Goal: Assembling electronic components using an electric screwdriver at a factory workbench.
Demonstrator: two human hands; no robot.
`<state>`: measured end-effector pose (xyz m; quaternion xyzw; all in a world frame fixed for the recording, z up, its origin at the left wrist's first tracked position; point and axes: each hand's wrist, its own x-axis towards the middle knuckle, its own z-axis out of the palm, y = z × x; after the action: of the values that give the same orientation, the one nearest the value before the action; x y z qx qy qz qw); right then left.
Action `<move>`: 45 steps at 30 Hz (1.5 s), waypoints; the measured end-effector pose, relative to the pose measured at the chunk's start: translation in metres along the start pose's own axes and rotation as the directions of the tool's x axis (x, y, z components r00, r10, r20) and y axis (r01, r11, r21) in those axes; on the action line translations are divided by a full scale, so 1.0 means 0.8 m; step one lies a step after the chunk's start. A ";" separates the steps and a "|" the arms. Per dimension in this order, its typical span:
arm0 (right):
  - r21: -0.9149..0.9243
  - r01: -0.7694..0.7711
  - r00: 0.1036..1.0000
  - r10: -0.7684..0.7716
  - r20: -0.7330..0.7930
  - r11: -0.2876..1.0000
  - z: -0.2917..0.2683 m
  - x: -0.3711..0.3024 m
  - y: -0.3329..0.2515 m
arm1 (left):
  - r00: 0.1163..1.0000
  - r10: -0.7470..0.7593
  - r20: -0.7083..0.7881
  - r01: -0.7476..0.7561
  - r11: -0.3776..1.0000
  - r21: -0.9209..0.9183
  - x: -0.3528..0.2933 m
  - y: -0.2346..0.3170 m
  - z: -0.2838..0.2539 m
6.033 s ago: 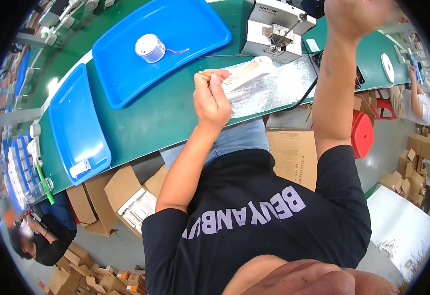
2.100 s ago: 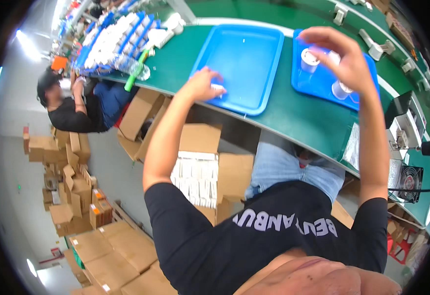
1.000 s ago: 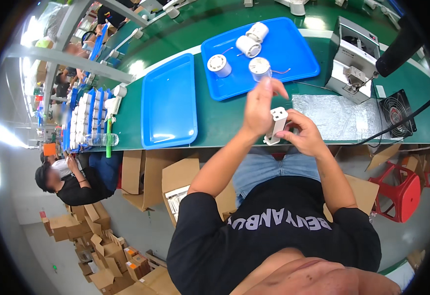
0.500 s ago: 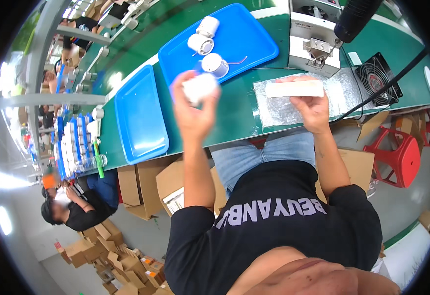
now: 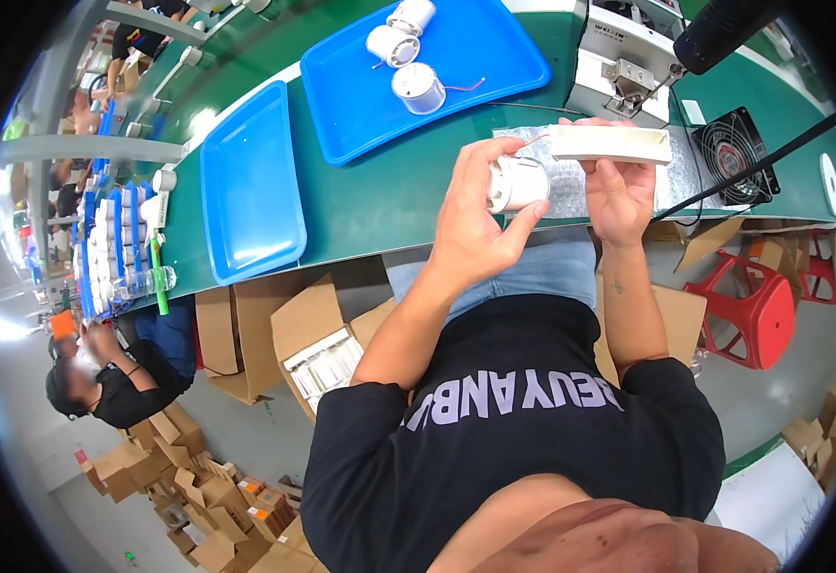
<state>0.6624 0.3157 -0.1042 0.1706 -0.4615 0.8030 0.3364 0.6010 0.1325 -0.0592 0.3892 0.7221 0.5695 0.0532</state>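
My left hand (image 5: 480,210) is wrapped round a white cylindrical lamp housing (image 5: 518,184), tilted on its side. A thin reddish wire runs from its top toward the long white open box (image 5: 611,144) held by my right hand (image 5: 621,196). My right thumb presses the box's near side, with the other fingers behind it. Housing and box are close together above a sheet of clear bubble wrap (image 5: 566,196). On a blue tray (image 5: 342,124) at the back are several similar white cylinders, the nearest one (image 5: 418,89) with a reddish wire trailing out.
An empty-looking blue tray (image 5: 289,244) lies at left on the green table (image 5: 370,215). At back right stand a metal soldering device (image 5: 619,72), a black arm (image 5: 724,33) and a black fan (image 5: 738,153). Cardboard boxes (image 5: 308,334), a red stool (image 5: 752,310) and a seated person (image 5: 127,372) are below.
My left hand has carried the white cylinder from beside the back tray rightward, up close to the box. My right hand has shifted slightly, still holding the white box.
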 end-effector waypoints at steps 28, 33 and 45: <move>-0.167 0.043 0.996 -0.029 0.083 0.985 0.002 0.014 -0.047 | 0.982 0.079 0.169 -0.033 0.965 -0.261 -0.001 -0.023 -0.014; -0.321 0.085 0.990 -0.045 0.131 0.943 0.008 0.010 -0.041 | 0.975 0.101 0.195 -0.050 0.967 -0.251 0.000 -0.025 -0.017; -0.523 -0.231 0.954 0.296 0.043 0.820 -0.007 0.017 -0.011 | 0.975 0.062 0.211 -0.044 0.995 -0.089 0.020 -0.056 -0.002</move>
<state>0.6589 0.3283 -0.0937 0.0582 -0.6969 0.6781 0.2261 0.5669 0.1393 -0.0913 0.4646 0.6772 0.5552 0.1315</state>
